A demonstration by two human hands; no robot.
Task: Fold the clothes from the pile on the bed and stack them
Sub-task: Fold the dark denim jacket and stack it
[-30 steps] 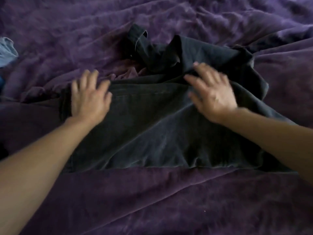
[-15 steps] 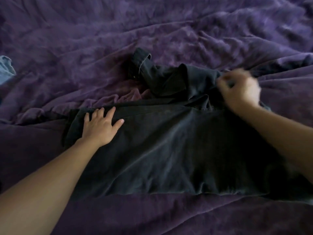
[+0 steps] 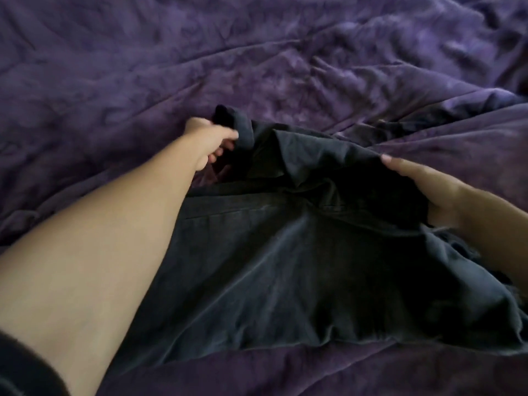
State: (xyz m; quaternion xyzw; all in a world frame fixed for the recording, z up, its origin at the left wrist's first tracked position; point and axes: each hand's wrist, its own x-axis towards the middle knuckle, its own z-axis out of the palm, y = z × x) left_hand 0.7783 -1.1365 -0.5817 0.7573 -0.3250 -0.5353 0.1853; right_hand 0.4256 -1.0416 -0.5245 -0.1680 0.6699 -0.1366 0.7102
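Observation:
A dark grey garment lies partly folded on the purple bedspread, its near part flat and its far part bunched up. My left hand reaches to the far end and grips the rolled dark hem there. My right hand holds the garment's right edge, thumb on top and fingers hidden under the cloth.
The rumpled purple bedspread fills the whole view, with deep folds at the upper right. A dark sleeve covers my left upper arm at the bottom left corner.
My left hand lifted off the garment's left side and reached forward to take the far hem. My right hand moved from the far bunch to the right edge. The camera shifted closer.

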